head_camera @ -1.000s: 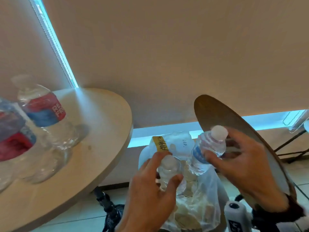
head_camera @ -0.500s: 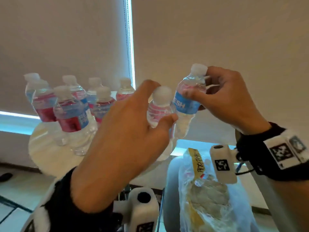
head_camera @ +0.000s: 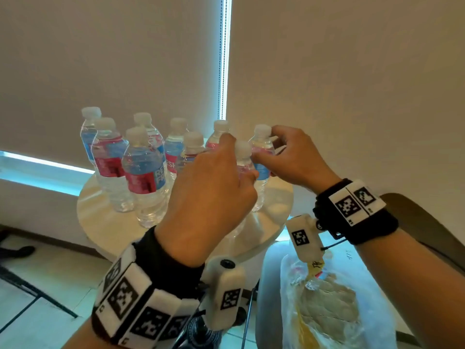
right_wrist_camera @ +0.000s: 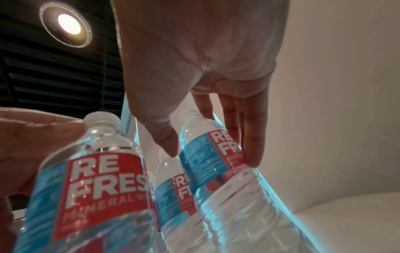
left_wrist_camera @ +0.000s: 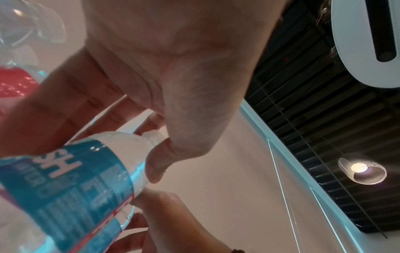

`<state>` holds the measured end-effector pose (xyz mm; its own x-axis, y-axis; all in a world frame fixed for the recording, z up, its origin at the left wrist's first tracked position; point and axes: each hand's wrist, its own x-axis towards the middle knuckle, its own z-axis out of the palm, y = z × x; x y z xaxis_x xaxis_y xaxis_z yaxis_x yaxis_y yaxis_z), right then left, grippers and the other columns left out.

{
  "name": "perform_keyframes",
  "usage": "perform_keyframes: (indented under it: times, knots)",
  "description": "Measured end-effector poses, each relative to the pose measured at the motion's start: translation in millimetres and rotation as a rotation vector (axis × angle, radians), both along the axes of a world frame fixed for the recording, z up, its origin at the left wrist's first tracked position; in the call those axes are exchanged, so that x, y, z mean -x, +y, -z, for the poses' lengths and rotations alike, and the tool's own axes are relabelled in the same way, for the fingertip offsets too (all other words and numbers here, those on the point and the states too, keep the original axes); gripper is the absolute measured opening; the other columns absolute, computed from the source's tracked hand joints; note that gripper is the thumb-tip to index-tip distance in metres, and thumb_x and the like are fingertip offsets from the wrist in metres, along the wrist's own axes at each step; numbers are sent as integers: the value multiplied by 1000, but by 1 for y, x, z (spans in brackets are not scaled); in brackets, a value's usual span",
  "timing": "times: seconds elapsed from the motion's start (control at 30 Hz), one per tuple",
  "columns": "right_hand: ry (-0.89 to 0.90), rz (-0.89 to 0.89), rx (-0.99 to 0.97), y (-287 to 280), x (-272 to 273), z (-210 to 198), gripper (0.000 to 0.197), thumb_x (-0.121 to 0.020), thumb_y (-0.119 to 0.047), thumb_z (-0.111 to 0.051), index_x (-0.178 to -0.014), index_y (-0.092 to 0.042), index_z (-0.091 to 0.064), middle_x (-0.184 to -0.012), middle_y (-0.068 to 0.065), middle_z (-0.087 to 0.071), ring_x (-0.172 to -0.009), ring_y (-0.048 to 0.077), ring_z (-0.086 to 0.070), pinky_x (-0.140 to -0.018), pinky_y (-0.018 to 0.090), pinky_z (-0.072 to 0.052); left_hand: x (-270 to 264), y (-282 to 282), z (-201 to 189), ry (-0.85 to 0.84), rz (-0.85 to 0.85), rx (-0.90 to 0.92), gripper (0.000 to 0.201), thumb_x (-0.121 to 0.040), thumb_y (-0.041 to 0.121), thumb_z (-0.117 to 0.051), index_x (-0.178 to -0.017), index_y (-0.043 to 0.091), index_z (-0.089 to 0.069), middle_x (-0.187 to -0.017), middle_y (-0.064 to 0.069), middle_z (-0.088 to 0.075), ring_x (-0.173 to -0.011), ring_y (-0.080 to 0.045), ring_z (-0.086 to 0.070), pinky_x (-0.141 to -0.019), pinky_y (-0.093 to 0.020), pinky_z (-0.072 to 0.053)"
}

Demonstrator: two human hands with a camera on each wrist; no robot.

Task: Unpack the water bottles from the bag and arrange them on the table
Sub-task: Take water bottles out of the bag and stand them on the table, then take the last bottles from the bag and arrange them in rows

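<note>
Both hands hold small clear water bottles with red and blue labels over the round pale table. My left hand grips one bottle around its shoulder; the blue label of that bottle fills the left wrist view. My right hand pinches a second bottle near its neck, and that bottle sits between thumb and fingers in the right wrist view. Both bottles stand upright at the table's right side. Several more bottles stand grouped on the left half. The clear plastic bag lies below right.
A grey chair back curves at the right behind my right forearm. Beige roller blinds hang behind the table with a bright gap between them. Tiled floor shows at the lower left.
Both hands have carried their bottles from above the bag across to the table and lowered them among the standing bottles. The view has swung left and up toward the table.
</note>
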<state>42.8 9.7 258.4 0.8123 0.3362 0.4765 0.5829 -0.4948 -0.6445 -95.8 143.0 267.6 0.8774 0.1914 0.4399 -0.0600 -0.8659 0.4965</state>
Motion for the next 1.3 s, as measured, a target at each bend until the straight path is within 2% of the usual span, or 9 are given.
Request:
perform_keyframes:
  times: [0.53, 0.67, 0.77, 0.83, 0.9, 1.03, 1.17, 1.23, 1.3]
  knots:
    - [-19, 43, -13, -1, 0, 14, 60, -79, -56, -71, -126, -19, -64, -109, -6, -70, -89, 11, -69, -78, 40, -62, -3, 1, 15, -158, -102, -76, 66, -87, 60, -60, -140, 25, -43, -125, 1, -68, -104, -24, -68, -70, -29, -44]
    - [-15, 108, -94, -34, 10, 15, 56, -85, -52, -69, -129, -18, -60, -111, -2, -66, -93, 15, -69, -74, 39, -63, 9, 0, 17, -343, -84, -52, 61, -87, 57, -65, -134, 20, -51, -123, -3, -64, -85, -26, -71, -66, -37, -57]
    - [-13, 156, -210, -80, 25, 34, 39, -87, -40, -71, -118, -16, -65, -104, -1, -69, -89, 17, -71, -69, 41, -63, 19, -12, 34, -473, 194, 25, 40, -88, 41, -69, -118, 15, -61, -103, 3, -67, -62, -12, -66, -53, -32, -58]
    - [27, 220, -279, -111, 37, 66, 21, -88, -26, -73, -104, -13, -68, -94, -1, -70, -84, 18, -71, -63, 40, -64, 22, -32, 56, -338, 413, 139, 25, -87, 38, -69, -107, 26, -62, -83, 13, -65, -51, -6, -61, -48, -25, -54]
    - [110, 287, -307, -140, 47, 111, 4, -87, -11, -72, -88, -13, -68, -80, -2, -69, -77, 23, -70, -59, 43, -64, 18, -60, 86, 3, 551, 309, 14, -87, 39, -69, -98, 35, -61, -76, 12, -63, -53, -9, -63, -51, -21, -55]
    - [470, 439, -140, -181, 56, 224, 18, -82, -3, -73, -72, -18, -68, -67, 0, -69, -61, 19, -68, -55, 49, -62, -11, -121, 184, 576, 649, 534, 6, -92, 21, -65, -89, 26, -67, -78, 10, -65, -64, -4, -60, -67, -21, -56]
    - [736, 479, 21, -194, 52, 303, 9, -77, -14, -74, -74, -21, -70, -78, -1, -74, -73, 17, -69, -73, 40, -60, -41, -177, 269, 933, 417, 809, 12, -95, 10, -55, -95, 19, -63, -88, 2, -62, -72, -14, -59, -66, -26, -55]
    - [773, 503, 61, -195, 40, 320, 4, -80, -15, -71, -78, -18, -69, -84, 0, -73, -84, 18, -69, -74, 26, -53, -60, -200, 292, 957, 245, 795, 11, -99, 9, -47, -105, 12, -56, -89, -4, -58, -69, -15, -56, -59, -23, -50]
    - [784, 516, 82, -194, 25, 332, 3, -81, -13, -65, -80, -11, -68, -83, 6, -70, -86, 24, -66, -73, 25, -47, -85, -214, 309, 975, 55, 965, 13, -101, 14, -50, -112, 12, -57, -89, -3, -54, -71, -11, -57, -58, -19, -46]
